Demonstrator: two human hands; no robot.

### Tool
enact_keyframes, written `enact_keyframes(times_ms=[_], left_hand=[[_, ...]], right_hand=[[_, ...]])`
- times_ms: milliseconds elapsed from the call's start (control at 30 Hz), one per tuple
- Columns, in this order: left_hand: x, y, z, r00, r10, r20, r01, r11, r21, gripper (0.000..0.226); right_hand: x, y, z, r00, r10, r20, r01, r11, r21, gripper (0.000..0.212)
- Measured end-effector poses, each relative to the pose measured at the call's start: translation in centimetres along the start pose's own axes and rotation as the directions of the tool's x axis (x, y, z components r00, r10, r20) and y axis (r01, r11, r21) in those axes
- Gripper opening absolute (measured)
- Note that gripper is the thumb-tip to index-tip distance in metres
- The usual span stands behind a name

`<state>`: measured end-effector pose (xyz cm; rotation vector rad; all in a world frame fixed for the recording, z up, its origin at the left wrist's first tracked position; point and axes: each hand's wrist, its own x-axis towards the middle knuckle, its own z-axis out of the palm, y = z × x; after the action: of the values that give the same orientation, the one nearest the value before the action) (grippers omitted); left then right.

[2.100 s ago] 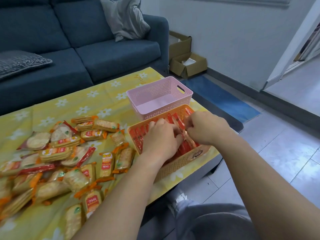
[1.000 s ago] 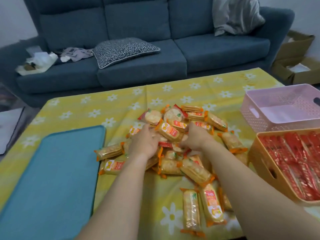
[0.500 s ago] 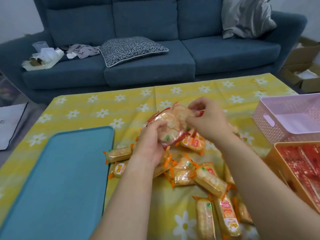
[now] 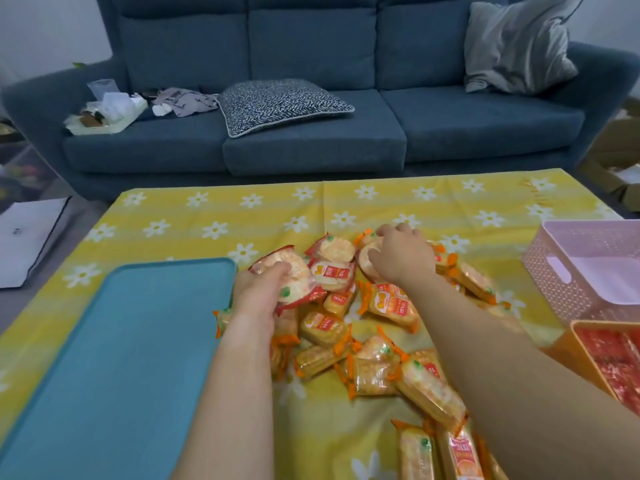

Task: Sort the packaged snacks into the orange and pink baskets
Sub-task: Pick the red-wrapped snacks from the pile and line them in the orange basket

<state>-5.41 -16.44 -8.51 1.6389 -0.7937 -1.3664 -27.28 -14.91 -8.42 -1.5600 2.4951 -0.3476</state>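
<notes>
Yellow tablecloth [image 4: 214, 216], snack pile [image 4: 374, 362] mid-table. Left hand [image 4: 258, 296] grips red-edged cracker packs [image 4: 294, 271], right hand [image 4: 398, 258] clutches a round cracker pack [image 4: 365, 260] farther back. Pink basket [image 4: 540, 268] and orange basket [image 4: 568, 348] sit right, nearer that hand.

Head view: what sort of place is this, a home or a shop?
Most likely a living room in a home. A blue sofa with a patterned cushion stands behind a yellow flowered tablecloth, where snack packs lie in a loose pile.
</notes>
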Motion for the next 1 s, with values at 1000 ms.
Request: enact_keyframes(times_ms=[1000], left_hand=[[2.0, 0.3, 6.3, 0.817, 0.086, 0.57, -0.557, 0.372, 0.742, 0.071]], right_hand=[[5.8, -3.1, 0.5, 0.865, -0.167, 0.474, -0.158, 0.805, 0.572, 0.046]])
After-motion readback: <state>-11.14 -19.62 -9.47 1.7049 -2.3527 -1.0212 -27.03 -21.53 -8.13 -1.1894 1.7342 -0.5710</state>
